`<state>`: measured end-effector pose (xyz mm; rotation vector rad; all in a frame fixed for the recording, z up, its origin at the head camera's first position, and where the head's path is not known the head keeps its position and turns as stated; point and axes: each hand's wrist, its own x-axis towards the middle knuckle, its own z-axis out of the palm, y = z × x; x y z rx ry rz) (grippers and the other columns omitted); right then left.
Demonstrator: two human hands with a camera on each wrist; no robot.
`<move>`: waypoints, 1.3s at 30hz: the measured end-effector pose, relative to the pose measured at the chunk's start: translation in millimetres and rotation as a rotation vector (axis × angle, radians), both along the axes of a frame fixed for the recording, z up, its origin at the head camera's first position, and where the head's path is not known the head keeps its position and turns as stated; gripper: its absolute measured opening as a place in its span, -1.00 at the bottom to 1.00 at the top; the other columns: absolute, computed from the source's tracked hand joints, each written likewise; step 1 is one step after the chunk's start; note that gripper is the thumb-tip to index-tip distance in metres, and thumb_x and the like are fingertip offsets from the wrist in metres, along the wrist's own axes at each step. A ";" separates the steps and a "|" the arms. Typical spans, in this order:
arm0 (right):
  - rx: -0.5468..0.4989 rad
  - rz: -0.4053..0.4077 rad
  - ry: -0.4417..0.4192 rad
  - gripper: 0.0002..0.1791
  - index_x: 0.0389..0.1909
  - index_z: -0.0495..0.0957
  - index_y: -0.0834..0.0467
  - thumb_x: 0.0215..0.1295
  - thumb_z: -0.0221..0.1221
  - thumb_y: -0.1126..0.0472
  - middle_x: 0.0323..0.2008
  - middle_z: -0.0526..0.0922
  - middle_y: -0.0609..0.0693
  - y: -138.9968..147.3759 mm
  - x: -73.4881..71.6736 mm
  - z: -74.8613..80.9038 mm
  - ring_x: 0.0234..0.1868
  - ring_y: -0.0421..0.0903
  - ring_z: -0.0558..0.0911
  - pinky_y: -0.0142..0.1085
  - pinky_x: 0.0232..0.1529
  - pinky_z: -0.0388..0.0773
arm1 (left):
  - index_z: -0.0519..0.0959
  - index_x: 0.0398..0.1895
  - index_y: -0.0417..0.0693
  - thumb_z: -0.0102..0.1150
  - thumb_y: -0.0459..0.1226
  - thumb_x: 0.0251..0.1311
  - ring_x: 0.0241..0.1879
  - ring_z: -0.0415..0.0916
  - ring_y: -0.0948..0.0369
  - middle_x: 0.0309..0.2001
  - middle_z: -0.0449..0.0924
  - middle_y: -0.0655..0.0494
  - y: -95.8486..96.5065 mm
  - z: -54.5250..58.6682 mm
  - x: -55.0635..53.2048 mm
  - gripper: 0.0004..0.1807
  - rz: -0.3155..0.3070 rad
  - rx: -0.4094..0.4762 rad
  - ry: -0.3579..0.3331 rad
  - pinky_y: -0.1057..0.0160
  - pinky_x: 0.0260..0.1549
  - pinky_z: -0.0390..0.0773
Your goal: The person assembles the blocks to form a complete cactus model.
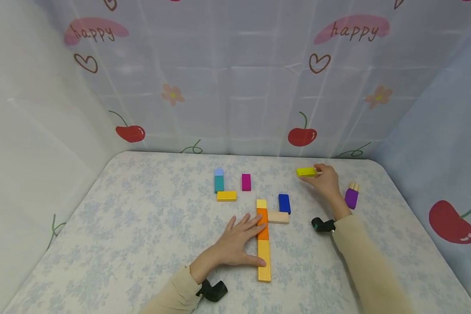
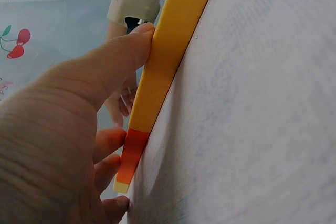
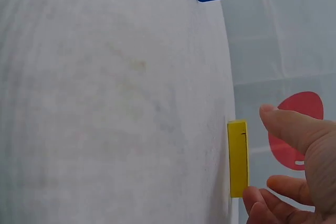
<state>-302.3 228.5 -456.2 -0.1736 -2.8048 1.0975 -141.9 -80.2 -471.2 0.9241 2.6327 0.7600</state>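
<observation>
My left hand (image 1: 237,242) lies spread over a column of blocks, its fingers on the orange block (image 1: 263,234) and its thumb on the amber block (image 1: 264,274). A pale yellow block (image 1: 261,203) tops the column. In the left wrist view, the thumb presses the side of the amber block (image 2: 168,51). My right hand (image 1: 326,183) is at a bright yellow block (image 1: 305,172) near the table's far edge. In the right wrist view, its thumb stands apart from the yellow block (image 3: 239,158), while fingertips are right at the lower end.
A beige block (image 1: 278,217) and a blue block (image 1: 284,203) sit right of the column. Farther back lie magenta (image 1: 246,182), teal (image 1: 219,184), light blue (image 1: 218,172) and golden (image 1: 226,196) blocks. Purple (image 1: 351,199) and tan (image 1: 354,186) pieces lie beside the right wrist.
</observation>
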 end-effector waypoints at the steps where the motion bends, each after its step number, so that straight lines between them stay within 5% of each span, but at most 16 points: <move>1: -0.002 -0.016 0.005 -0.21 0.33 0.31 0.37 0.19 0.35 0.03 0.21 0.40 0.37 -1.7 -0.8 -0.2 0.11 0.24 0.44 0.06 0.17 0.49 | 0.13 0.53 0.23 0.30 0.27 0.02 0.58 -0.29 0.05 0.58 -0.15 0.28 0.0 -0.2 -0.2 0.01 0.000 -0.002 0.001 -0.25 0.45 -0.34; 18: -0.067 -0.213 0.217 -0.15 0.24 0.35 0.47 0.03 0.44 0.06 0.10 0.41 0.39 -19.8 -10.1 -32.4 0.10 0.25 0.39 0.06 0.20 0.39 | 0.13 0.53 0.22 0.29 0.27 0.03 0.58 -0.28 0.03 0.58 -0.16 0.27 0.0 -2.4 -1.4 0.01 -0.007 0.001 0.024 -0.26 0.45 -0.33; 39: -0.050 -0.245 0.211 -0.25 0.17 0.38 0.48 0.09 0.39 0.09 0.07 0.42 0.38 -25.2 -9.1 -35.2 0.11 0.24 0.37 0.07 0.22 0.37 | 0.13 0.53 0.22 0.30 0.27 0.02 0.58 -0.27 0.03 0.58 -0.15 0.27 -0.4 -3.4 -0.9 0.01 -0.004 0.001 0.022 -0.25 0.46 -0.33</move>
